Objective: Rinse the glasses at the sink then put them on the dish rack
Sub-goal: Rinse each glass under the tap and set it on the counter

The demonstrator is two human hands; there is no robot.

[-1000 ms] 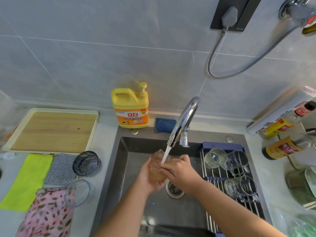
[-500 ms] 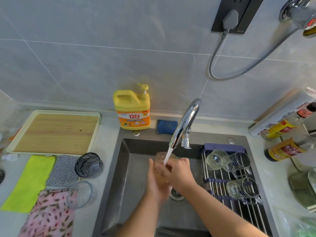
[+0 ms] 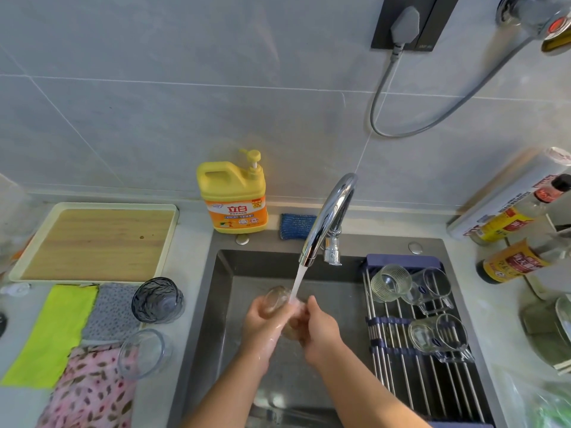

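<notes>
Head view: I am watching the left hand [image 3: 262, 327] and right hand [image 3: 323, 330], both hands curling round one glass [image 3: 274, 301] over the sink [image 3: 247, 273]. The glass is lying tilted, mouth pointing up-left, under the tap stream [image 3: 298, 281], and is looking clear and wet. The dish rack [image 3: 390, 366] is sitting to the right, nearer the right hand.

Glossy chrome faucet [image 3: 332, 217]; matt steel sink [image 3: 222, 304]; clear glass [image 3: 276, 302]; wood board [image 3: 97, 242].
</notes>
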